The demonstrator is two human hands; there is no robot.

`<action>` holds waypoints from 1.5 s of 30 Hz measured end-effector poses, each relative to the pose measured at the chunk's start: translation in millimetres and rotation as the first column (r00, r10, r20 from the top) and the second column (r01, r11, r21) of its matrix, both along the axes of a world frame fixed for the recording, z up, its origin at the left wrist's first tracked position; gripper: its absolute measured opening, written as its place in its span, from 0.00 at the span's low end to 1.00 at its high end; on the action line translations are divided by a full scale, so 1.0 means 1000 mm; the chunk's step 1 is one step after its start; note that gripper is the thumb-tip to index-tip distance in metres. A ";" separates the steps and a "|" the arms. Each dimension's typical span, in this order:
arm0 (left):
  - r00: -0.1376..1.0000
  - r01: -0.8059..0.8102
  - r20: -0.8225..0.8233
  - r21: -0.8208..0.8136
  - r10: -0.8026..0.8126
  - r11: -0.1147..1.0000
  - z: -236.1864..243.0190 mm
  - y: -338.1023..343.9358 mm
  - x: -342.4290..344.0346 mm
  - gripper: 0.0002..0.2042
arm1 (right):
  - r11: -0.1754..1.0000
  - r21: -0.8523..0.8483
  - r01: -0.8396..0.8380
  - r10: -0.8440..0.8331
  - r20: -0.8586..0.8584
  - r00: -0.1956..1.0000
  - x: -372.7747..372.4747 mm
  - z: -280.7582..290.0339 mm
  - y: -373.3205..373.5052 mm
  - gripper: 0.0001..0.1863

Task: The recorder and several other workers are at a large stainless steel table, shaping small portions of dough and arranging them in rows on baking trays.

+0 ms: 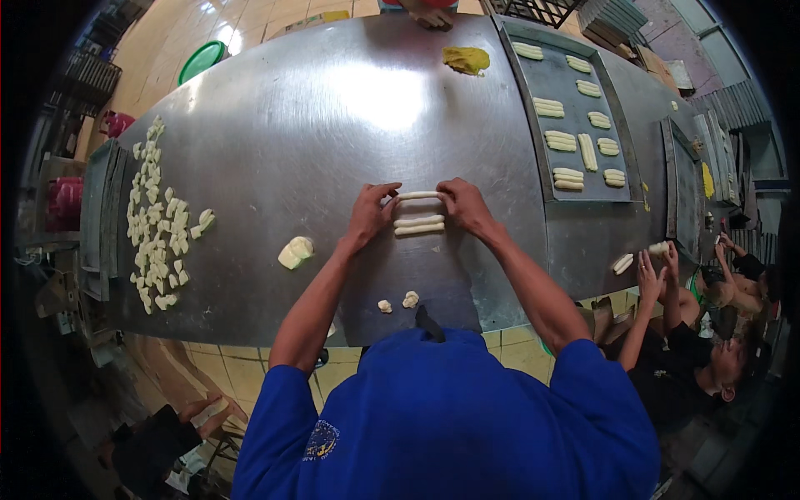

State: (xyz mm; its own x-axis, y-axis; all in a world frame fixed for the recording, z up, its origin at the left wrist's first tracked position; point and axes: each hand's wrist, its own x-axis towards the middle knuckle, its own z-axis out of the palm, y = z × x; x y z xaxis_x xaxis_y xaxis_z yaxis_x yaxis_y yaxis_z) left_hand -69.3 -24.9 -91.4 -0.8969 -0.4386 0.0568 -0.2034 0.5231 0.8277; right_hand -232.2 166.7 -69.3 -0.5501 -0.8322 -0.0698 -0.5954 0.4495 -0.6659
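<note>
Between my hands a thin dough roll (419,195) stretches sideways, its ends at my fingertips. My left hand (372,213) pinches the left end, and my right hand (465,205) pinches the right end. Just nearer to me, two more dough rolls (419,225) lie side by side on the metal table (292,150). Close to the near edge sit two small dough lumps (410,299). A pale yellow block (296,252), perhaps butter or margarine, rests to the left of my left forearm.
Many cut dough pieces (158,225) spread over the table's left end. At right, a metal tray (543,92) holds grouped dough rolls. A yellow mass (466,60) lies at the far side, near another person's hand (432,17). Co-workers' hands (654,271) handle dough at right.
</note>
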 end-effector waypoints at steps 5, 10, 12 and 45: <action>0.975 0.155 0.138 0.121 -0.171 0.980 0.004 0.008 0.008 0.15 | 0.996 0.086 -0.005 -0.013 0.208 0.978 0.001 0.001 0.011 0.10; 0.916 0.273 0.283 0.076 -0.283 0.959 -0.001 0.009 0.009 0.12 | 0.989 0.072 -0.130 0.124 0.074 0.989 0.010 -0.020 0.017 0.10; 0.936 0.340 0.184 -0.265 -0.299 0.902 -0.010 0.011 0.021 0.18 | 0.982 0.058 -0.181 0.181 0.012 0.983 0.022 -0.017 0.018 0.12; 0.998 0.065 0.011 -0.312 -0.065 0.948 -0.017 0.037 0.034 0.46 | 0.910 -0.074 0.409 -0.253 0.681 0.687 -0.006 0.041 0.036 0.18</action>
State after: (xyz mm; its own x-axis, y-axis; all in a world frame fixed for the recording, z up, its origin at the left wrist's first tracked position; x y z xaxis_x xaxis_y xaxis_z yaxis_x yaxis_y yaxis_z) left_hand -34.8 12.0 -108.0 -0.9229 -0.3400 0.1806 -0.1612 0.7673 0.6207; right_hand -238.6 203.1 -28.6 -0.6760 -0.6408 -0.3639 0.1745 0.3405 -0.9239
